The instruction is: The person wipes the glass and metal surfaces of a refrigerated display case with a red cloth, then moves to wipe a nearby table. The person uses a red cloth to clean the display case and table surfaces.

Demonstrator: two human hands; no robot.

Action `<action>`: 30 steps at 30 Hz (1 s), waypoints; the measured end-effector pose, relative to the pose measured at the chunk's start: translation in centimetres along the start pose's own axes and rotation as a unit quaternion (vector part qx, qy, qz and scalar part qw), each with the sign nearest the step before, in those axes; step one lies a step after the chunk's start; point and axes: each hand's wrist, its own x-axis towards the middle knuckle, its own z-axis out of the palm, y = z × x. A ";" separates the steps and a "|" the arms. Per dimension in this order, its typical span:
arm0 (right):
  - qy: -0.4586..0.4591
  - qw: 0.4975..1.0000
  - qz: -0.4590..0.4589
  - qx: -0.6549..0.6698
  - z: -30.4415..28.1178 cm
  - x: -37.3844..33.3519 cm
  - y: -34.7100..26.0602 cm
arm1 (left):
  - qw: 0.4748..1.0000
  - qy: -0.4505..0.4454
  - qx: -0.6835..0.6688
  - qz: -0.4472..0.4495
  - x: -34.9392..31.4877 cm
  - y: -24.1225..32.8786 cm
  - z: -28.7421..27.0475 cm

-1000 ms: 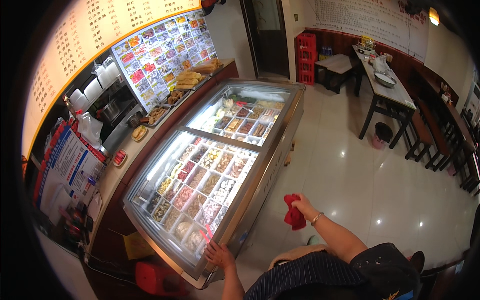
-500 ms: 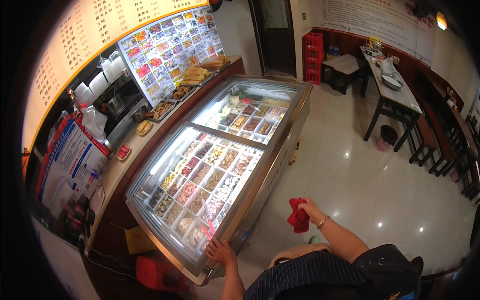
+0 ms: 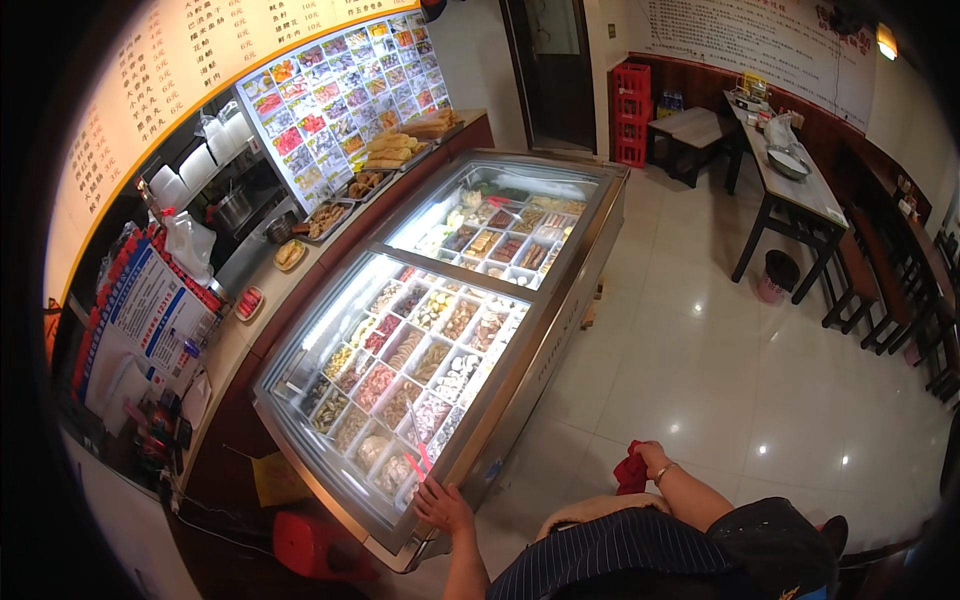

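A red cloth hangs bunched in my right hand, closed around it in front of my striped apron, low over the floor. My left hand lies with fingers spread on the near corner of a glass-topped display freezer. Under the glass, several white trays hold sorted foods such as sliced meat. Close to my left fingertips is a red handle, which looks like part of some tongs; the glass makes it hard to tell.
Along the freezer's left side runs a counter with trays of fried food. A red stool stands beneath it. Tables, benches, a bin and red crates stand on the right and far side.
My right hand has moved down and slightly right, toward my body, with the red cloth in it. The left hand stays on the freezer's corner.
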 end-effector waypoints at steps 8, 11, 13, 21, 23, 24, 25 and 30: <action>-0.010 0.999 0.034 -0.029 -1.6 1.5 0.7 | 1.000 -0.021 0.004 -0.013 0.0 -0.1 0.1; 0.003 0.999 0.028 -0.046 -1.8 1.4 0.2 | 1.000 -0.023 0.005 -0.015 0.1 0.1 0.2; 0.006 0.998 0.025 -0.049 -1.8 1.0 0.1 | 1.000 -0.024 0.009 -0.013 0.0 0.1 0.1; -0.044 0.997 0.004 -0.063 -1.3 -0.5 -1.1 | 1.000 -0.015 0.018 -0.015 0.1 0.5 -0.4; -0.039 0.993 -0.014 -0.108 -1.2 -0.9 -1.2 | 1.000 -0.018 0.012 -0.018 0.1 0.6 -0.5; -0.035 0.991 -0.024 -0.129 -1.2 -1.0 -1.3 | 1.000 -0.020 0.011 -0.017 0.1 0.7 -0.5; -0.030 0.990 -0.030 -0.137 -1.2 -1.1 -1.4 | 1.000 -0.021 0.011 -0.016 0.1 0.8 -0.5; -0.038 0.992 -0.019 -0.115 -0.6 -2.5 -1.5 | 0.999 -0.023 0.021 -0.015 0.0 -0.2 -0.4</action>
